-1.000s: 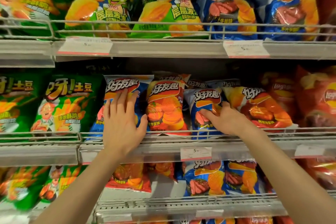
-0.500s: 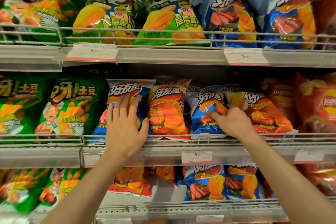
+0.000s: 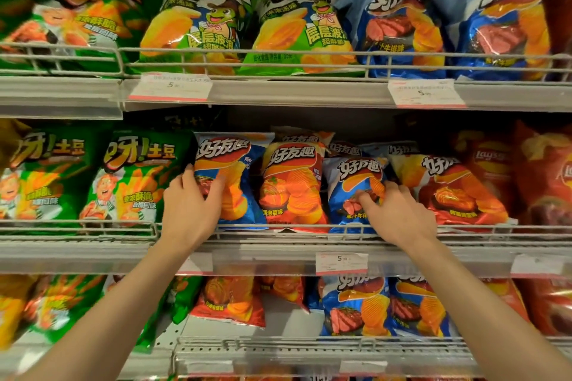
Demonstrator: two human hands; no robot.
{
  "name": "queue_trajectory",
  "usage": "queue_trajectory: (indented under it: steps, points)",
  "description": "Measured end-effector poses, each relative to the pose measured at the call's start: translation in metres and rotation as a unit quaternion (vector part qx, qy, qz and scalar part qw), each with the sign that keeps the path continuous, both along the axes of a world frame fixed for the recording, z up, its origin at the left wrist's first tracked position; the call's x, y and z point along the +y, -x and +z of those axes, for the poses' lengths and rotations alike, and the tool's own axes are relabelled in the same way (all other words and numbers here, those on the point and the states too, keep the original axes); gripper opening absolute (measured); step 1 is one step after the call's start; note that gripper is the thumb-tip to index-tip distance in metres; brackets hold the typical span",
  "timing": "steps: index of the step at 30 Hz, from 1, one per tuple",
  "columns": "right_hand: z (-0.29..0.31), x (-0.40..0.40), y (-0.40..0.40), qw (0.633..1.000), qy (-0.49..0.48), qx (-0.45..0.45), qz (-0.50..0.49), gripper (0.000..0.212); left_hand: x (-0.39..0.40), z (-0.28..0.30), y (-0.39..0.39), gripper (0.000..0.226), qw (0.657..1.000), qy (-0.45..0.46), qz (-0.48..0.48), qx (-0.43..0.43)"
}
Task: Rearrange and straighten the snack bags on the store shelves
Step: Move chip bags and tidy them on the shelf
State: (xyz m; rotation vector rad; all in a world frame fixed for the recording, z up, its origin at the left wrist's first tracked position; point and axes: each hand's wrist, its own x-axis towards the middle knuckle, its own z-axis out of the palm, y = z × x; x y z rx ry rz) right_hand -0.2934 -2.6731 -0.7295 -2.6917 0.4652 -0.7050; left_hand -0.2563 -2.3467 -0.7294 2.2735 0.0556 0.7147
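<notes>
Both arms reach up: left hand [image 3: 190, 199] grips one blue bag [image 3: 230, 178], right hand [image 3: 399, 213] pinches another [image 3: 349, 192].

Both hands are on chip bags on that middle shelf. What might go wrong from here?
1. The left hand grips the left blue bag by its edge; pulling there might tip it onto the orange bag beside it.
2. The right hand pinches the smaller blue bag; squeezing may crush the chips.
3. That orange bag's bottom pokes over the wire rail, so a nudge might slide it off.
</notes>
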Motion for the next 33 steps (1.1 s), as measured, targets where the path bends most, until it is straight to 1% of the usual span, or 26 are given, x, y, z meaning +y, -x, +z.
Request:
queue_trajectory:
  steps: [2,3,5,7,12,15,19,21,23,25,27,29,31,33]
  points:
    - [-0.001,-0.001,-0.001,1.000,0.004,0.001,-0.002,0.066,0.002,0.006,-0.004,0.089,0.997,0.019,-0.004,0.072]
    - [-0.001,-0.001,-0.002,1.000,0.006,0.000,-0.003,0.066,0.004,0.008,-0.006,0.085,0.995,0.030,-0.008,0.093]
    - [-0.002,-0.002,-0.002,1.000,0.007,-0.005,-0.003,0.065,0.007,0.012,-0.008,0.070,0.993,0.049,-0.020,0.108]
    - [-0.002,-0.002,-0.003,1.000,0.008,-0.007,-0.004,0.065,0.009,0.014,-0.009,0.064,0.993,0.070,-0.026,0.090]
    - [-0.002,-0.002,-0.002,1.000,0.010,-0.006,-0.008,0.066,0.007,0.021,-0.004,0.069,0.991,0.127,-0.025,-0.019]
    - [-0.002,0.000,-0.002,1.000,0.008,-0.002,-0.011,0.068,0.005,0.032,0.001,0.067,0.988,0.143,-0.024,-0.053]
    - [-0.001,0.002,0.000,1.000,0.007,-0.004,-0.015,0.069,-0.005,0.042,0.014,0.049,0.992,0.105,-0.054,-0.043]
    - [0.000,0.003,0.001,1.000,0.008,-0.014,-0.013,0.070,-0.018,0.044,0.023,0.048,0.991,0.097,-0.077,-0.040]
    - [0.001,0.003,0.002,1.000,0.000,-0.031,-0.001,0.070,-0.036,0.046,0.030,0.054,0.990,0.092,-0.100,-0.043]
    - [0.003,0.000,0.005,0.997,-0.030,-0.060,0.036,0.066,-0.057,0.046,0.036,0.055,0.987,0.093,-0.119,-0.050]
    - [0.008,-0.008,0.012,0.989,-0.055,-0.105,0.088,0.060,-0.076,0.045,0.040,0.050,0.984,0.097,-0.136,-0.061]
    - [0.015,-0.023,0.021,0.981,-0.036,-0.156,0.110,0.051,-0.094,0.043,0.041,0.051,0.984,0.084,-0.146,-0.064]
    - [0.021,-0.050,0.027,0.981,0.007,-0.178,0.071,0.050,-0.106,0.041,0.038,0.050,0.984,0.072,-0.152,-0.060]
    - [0.026,-0.083,0.033,0.988,0.031,-0.148,-0.014,0.062,-0.115,0.037,0.034,0.051,0.983,0.067,-0.160,-0.055]
